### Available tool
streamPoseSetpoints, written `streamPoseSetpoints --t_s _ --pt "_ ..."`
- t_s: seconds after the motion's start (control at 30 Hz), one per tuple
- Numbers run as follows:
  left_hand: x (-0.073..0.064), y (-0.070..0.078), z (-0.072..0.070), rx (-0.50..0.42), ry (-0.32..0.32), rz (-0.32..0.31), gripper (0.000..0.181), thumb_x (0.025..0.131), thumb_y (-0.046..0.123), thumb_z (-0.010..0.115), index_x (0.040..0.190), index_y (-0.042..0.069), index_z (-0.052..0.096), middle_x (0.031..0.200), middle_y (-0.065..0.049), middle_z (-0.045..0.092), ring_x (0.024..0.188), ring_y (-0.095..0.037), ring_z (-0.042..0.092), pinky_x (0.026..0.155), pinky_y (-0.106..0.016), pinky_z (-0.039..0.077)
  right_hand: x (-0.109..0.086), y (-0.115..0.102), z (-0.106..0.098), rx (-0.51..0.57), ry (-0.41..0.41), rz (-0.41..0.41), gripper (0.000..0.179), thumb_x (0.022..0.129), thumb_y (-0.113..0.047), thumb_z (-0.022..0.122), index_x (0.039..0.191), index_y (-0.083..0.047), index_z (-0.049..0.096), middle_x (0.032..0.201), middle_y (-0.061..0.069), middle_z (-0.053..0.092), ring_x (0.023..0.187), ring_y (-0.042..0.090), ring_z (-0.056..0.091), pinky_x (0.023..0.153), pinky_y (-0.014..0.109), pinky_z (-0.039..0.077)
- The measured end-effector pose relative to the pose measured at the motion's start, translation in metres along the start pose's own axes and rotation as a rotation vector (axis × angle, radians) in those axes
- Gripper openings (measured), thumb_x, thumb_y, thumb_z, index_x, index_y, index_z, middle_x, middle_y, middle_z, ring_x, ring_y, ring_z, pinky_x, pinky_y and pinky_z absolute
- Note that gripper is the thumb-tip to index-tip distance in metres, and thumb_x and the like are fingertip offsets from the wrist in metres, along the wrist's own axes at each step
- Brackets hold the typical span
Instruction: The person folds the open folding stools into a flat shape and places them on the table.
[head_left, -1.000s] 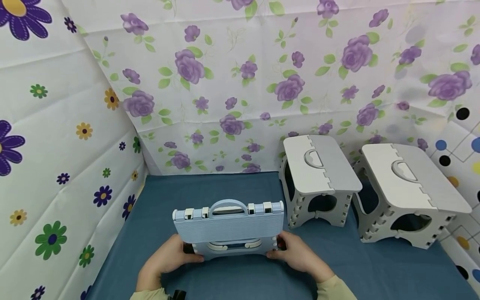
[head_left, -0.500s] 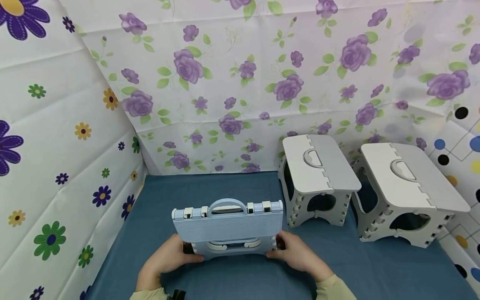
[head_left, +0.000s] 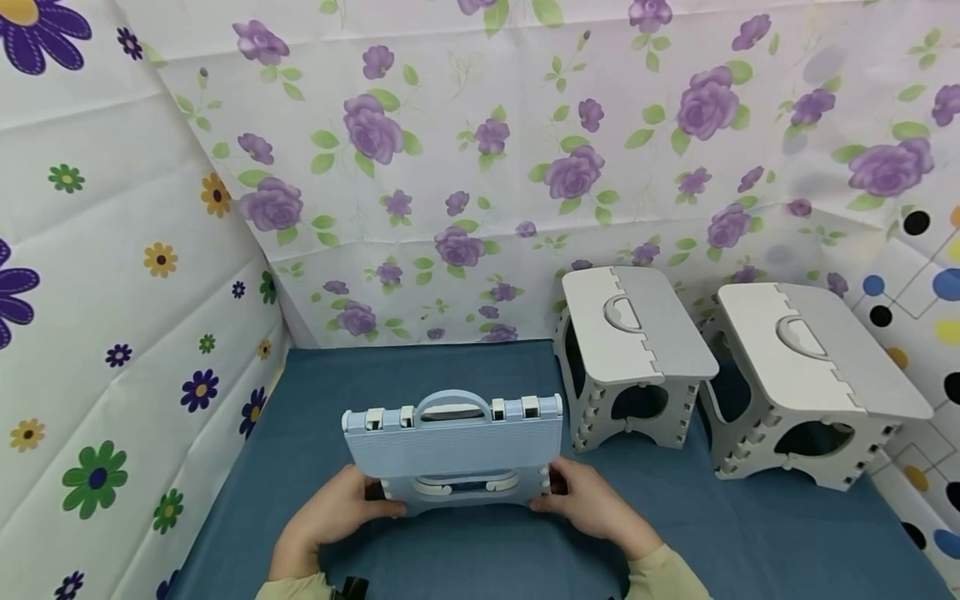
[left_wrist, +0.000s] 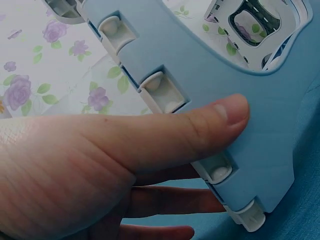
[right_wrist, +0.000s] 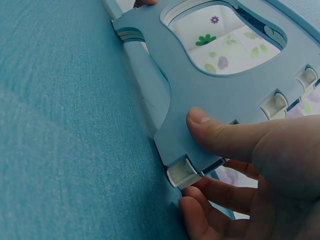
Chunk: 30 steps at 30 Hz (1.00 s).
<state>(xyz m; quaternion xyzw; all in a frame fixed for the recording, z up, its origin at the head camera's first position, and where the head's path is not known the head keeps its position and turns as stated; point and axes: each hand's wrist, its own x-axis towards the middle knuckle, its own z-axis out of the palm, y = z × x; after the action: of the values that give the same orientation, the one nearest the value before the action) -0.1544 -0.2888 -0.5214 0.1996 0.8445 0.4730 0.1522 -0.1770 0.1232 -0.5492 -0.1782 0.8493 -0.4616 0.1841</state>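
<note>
With left hand and right hand pinching opposite ends of the light-blue folding stool low at its edges. Standing directly between both, with carry handle uppermost and long axis left to right across the bench, about equally near each hand. Flanked on the right hand's side by an inner grey folding stool and an outer grey folding stool.

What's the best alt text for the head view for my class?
Left hand and right hand grip a partly folded blue stool by its lower sides. Two pale stools stand opened to the right, before flowered sheeting.
</note>
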Motion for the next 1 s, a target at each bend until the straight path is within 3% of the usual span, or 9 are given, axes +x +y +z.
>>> streamPoseSetpoints --t_s 0.17,0.27,0.4,0.63,1.0 --pt "0.004 0.005 -0.004 0.019 -0.025 -0.055 0.027 0.101 0.03 0.078 0.123 0.015 0.077 0.106 0.001 0.078 0.094 -0.021 0.074 0.078 -0.033 0.059 0.001 -0.002 0.0 0.001 0.007 -0.012 0.046 0.096 -0.031 0.084 0.137 -0.018 0.066 0.117 -0.003 0.072 0.102 0.016 0.067 0.086 0.044 0.056" --pt "0.005 0.006 -0.003 0.036 -0.02 -0.083 0.02 0.102 0.033 0.076 0.114 0.016 0.079 0.095 0.005 0.076 0.084 -0.024 0.072 0.07 -0.032 0.056 0.002 -0.003 0.002 0.009 0.015 -0.009 0.046 0.097 -0.031 0.083 0.138 -0.019 0.066 0.118 -0.003 0.072 0.104 0.016 0.067 0.088 0.044 0.056" --pt "0.003 0.004 -0.002 0.024 -0.004 -0.086 0.022 0.104 0.031 0.074 0.117 0.013 0.077 0.097 0.003 0.074 0.081 -0.024 0.068 0.068 -0.033 0.053 0.0 -0.005 0.005 0.023 0.007 -0.001 0.049 0.097 -0.034 0.082 0.139 -0.016 0.066 0.117 -0.003 0.072 0.102 0.016 0.066 0.085 0.042 0.055" --pt "-0.005 0.004 -0.007 0.021 0.059 -0.072 0.037 0.107 0.032 0.068 0.137 0.01 0.07 0.126 -0.003 0.074 0.103 -0.015 0.069 0.083 -0.033 0.055 -0.004 -0.015 0.008 0.04 0.013 -0.035 0.044 0.099 -0.038 0.08 0.133 -0.014 0.067 0.118 -0.002 0.072 0.102 0.016 0.067 0.082 0.037 0.056" --pt "-0.005 0.004 -0.014 -0.001 0.112 -0.12 0.044 0.111 0.036 0.062 0.14 0.003 0.062 0.122 -0.008 0.073 0.102 -0.019 0.07 0.084 -0.035 0.057 -0.001 -0.028 0.019 0.081 0.049 -0.02 0.049 0.104 -0.04 0.074 0.134 -0.003 0.066 0.111 0.001 0.073 0.095 0.017 0.068 0.077 0.035 0.056"
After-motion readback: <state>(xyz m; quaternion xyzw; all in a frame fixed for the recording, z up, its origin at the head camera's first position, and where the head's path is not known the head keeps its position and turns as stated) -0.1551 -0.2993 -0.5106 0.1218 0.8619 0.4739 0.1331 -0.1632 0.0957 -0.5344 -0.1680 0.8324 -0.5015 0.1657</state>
